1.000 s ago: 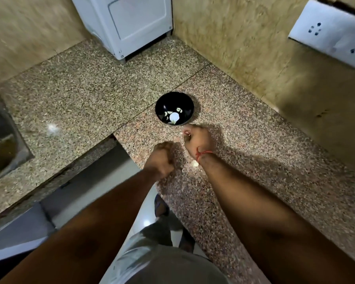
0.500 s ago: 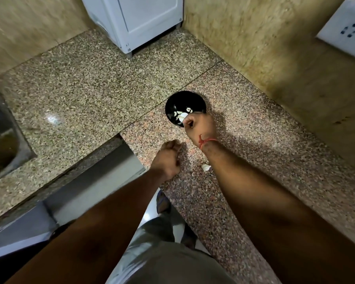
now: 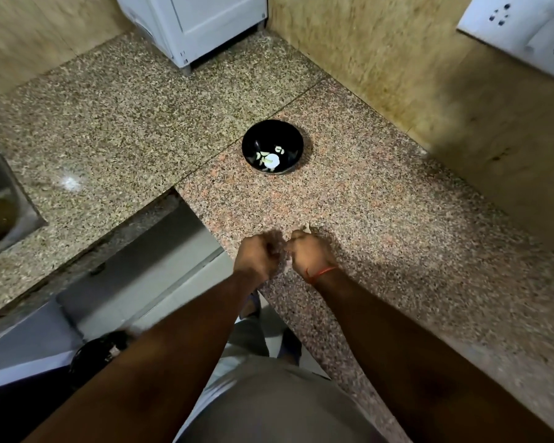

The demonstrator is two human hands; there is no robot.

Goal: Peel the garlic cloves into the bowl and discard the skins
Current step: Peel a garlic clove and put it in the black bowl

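A small black bowl (image 3: 248, 135) stands on the granite counter and holds a few peeled garlic cloves (image 3: 272, 160). My left hand (image 3: 256, 254) and my right hand (image 3: 311, 254) hover side by side near the counter's front edge, well in front of the bowl. Both are curled into fists, knuckles almost touching, and motion blur hides what is inside them. A pale garlic scrap (image 3: 306, 228) shows just beyond my right hand's fingers; I cannot tell whether it is pinched or lying on the counter. A red thread circles my right wrist.
The speckled counter (image 3: 381, 199) is L-shaped, with its inner corner to the left of my hands. A white appliance (image 3: 202, 24) stands at the back. A steel sink (image 3: 4, 206) is at far left, a tiled wall with a socket plate (image 3: 522, 30) at right.
My right hand has pulled back from the bowl's rim to beside my left hand. The view has shifted, so the bowl now sits farther from both hands.
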